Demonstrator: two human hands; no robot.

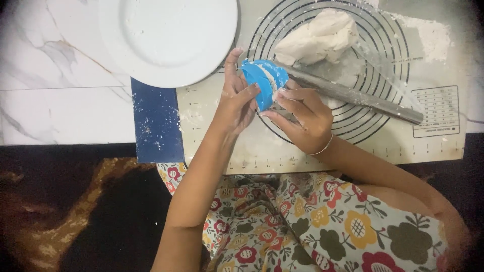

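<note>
Both hands, left [237, 98] and right [302, 113], clasp the blue dumpling mould [263, 80] between them.

Both forearms rise from the lower edge and meet near the middle. The left hand [237, 98] stands upright, its fingers stretched up and curled inward, thumb pressed toward the right. The right hand [302, 118] comes in just beside it, wrist bent, fingers pinching toward the left grip; a thin bangle circles its wrist.

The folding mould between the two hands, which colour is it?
The folding mould is bright blue, with white dough in it; the head view shows it.
</note>
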